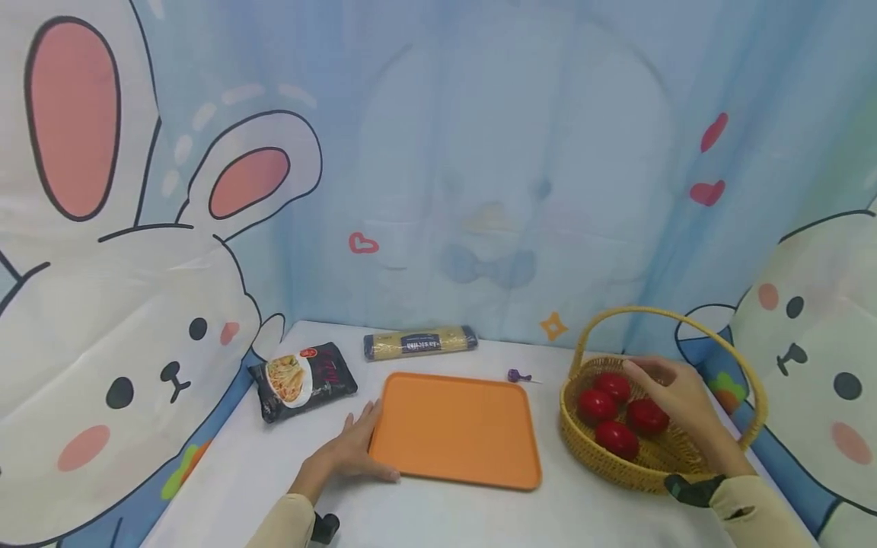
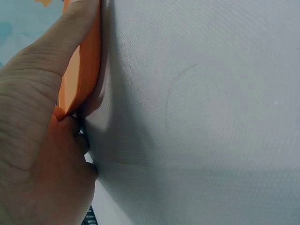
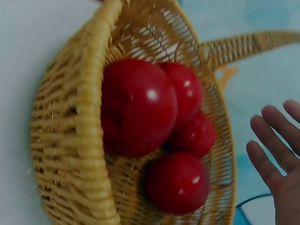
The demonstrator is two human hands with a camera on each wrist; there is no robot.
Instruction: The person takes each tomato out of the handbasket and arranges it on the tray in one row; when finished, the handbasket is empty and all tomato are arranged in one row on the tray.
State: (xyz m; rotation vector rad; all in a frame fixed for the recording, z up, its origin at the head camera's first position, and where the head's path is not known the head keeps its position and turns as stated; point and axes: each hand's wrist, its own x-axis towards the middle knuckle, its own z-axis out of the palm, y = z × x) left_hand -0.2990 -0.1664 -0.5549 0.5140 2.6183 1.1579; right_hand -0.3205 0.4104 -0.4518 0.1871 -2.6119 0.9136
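My left hand (image 1: 346,454) rests against the near left corner of an orange tray (image 1: 459,430). Its thumb lies along the front edge and its fingers along the left side. The same tray's orange rim (image 2: 89,70) shows beside the thumb in the left wrist view. Over the right part of a wicker basket (image 1: 617,473) hovers my right hand (image 1: 678,396), fingers extended and holding nothing. Several glossy red apples (image 1: 618,439) lie inside the basket. In the right wrist view, the apples (image 3: 138,108) sit apart from the fingers (image 3: 276,140).
Left of the tray lies a black food packet (image 1: 304,380). Behind it is a clear-wrapped pack of spaghetti (image 1: 420,342). A small purple lollipop (image 1: 518,376) lies between tray and basket. The basket's tall handle (image 1: 640,310) arches over it. A printed curtain (image 1: 438,152) hangs behind the white table.
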